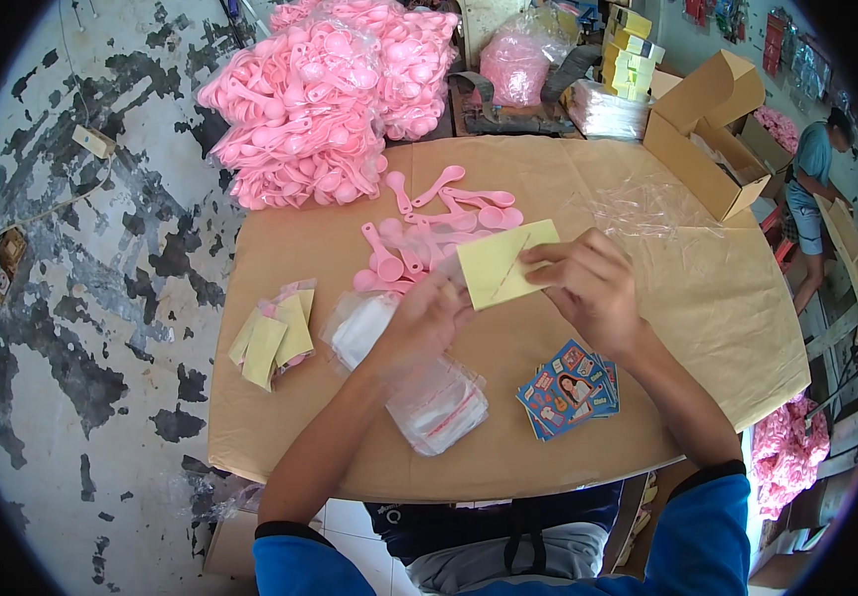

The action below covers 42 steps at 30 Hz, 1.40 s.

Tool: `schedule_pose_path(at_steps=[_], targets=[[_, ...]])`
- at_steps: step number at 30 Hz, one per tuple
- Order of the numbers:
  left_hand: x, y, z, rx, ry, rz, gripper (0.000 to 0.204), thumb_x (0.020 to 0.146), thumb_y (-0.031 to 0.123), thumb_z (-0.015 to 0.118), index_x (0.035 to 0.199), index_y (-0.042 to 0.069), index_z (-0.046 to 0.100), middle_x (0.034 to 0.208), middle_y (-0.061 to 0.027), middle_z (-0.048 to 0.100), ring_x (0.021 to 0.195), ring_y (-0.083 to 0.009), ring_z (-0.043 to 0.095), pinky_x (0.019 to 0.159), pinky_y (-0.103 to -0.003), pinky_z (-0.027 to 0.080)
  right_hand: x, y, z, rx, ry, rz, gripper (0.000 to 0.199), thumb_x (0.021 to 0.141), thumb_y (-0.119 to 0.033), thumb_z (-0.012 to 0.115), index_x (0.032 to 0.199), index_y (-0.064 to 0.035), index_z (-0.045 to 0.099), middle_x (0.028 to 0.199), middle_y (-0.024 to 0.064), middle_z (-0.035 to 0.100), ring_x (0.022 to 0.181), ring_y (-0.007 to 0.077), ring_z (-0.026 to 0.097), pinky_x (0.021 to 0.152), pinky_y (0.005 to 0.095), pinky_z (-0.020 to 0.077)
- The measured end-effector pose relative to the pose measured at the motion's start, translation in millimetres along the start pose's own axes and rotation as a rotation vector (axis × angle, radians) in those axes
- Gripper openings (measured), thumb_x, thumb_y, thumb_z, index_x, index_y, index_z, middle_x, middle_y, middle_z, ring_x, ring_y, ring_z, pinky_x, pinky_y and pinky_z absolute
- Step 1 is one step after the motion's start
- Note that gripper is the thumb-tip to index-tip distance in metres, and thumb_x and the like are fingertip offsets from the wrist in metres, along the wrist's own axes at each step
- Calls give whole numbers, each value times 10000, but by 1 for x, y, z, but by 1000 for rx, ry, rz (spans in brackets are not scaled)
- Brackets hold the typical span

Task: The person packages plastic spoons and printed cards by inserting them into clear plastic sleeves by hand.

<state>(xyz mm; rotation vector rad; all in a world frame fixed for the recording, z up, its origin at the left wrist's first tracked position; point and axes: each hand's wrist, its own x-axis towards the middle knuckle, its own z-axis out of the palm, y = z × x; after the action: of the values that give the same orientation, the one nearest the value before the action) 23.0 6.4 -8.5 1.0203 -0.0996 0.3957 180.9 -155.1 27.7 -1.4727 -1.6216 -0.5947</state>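
My right hand (593,288) pinches a pale yellow card (506,264) by its right edge, above the middle of the table. My left hand (427,316) is closed at the card's left edge, on what looks like a clear plastic bag (441,246); its fingertips are partly hidden. Beyond both hands lie loose pink measuring spoons (386,263). Below my left forearm is a stack of clear plastic bags (441,409), with more bags (361,328) to its left. Colourful printed cards (568,389) lie in a small pile below my right hand.
Small filled packets with yellow cards (275,336) lie at the table's left. Big bags of pink spoons (315,99) rise at the back left. An open cardboard box (692,154) stands at the back right, near crumpled clear film (638,209). Another person (814,189) is at far right.
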Motion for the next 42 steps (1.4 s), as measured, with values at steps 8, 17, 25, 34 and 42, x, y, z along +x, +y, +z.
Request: schedule_pose_path(at_steps=[8, 17, 25, 34, 42], targets=[[3, 16, 9, 50, 294, -45, 418, 1033, 247, 450, 1354, -20, 461, 1344, -134, 539, 1233, -196, 534, 1023, -340, 458, -3, -1, 7, -137, -51, -199, 217, 653, -7, 747, 798, -122, 635, 999, -7, 703, 748, 182, 567, 668, 310, 482], [3, 16, 3, 26, 343, 143, 388, 1034, 253, 449, 1326, 2, 496, 1306, -141, 563, 1176, -233, 582, 986, -355, 493, -5, 4, 16, 814, -157, 790, 187, 973, -133, 586, 1094, 0, 534, 926, 84, 672, 648, 76, 579, 598, 217, 482], [1, 11, 12, 93, 175, 90, 352, 1025, 260, 477, 1278, 21, 529, 1228, -92, 609, 1129, -179, 594, 990, -357, 471, -7, -9, 22, 876, -328, 772, 179, 966, -132, 595, 1078, 3, 561, 855, 28, 637, 650, 52, 566, 584, 220, 490], [-4, 4, 15, 475, 195, -98, 299, 1014, 230, 512, 1228, 31, 572, 1163, -50, 626, 1064, -125, 590, 961, -327, 462, -8, -15, 20, 963, -261, 800, 177, 959, -133, 606, 1061, 11, 616, 831, 4, 630, 650, 41, 563, 578, 206, 482], [-1, 10, 26, 166, 119, 80, 482, 1037, 278, 400, 1451, 45, 321, 1357, -180, 504, 1278, -269, 498, 1049, -408, 421, -8, -16, 21, 821, -317, 787, 235, 937, -159, 649, 1137, -34, 655, 891, -27, 624, 691, 24, 522, 578, 201, 430]])
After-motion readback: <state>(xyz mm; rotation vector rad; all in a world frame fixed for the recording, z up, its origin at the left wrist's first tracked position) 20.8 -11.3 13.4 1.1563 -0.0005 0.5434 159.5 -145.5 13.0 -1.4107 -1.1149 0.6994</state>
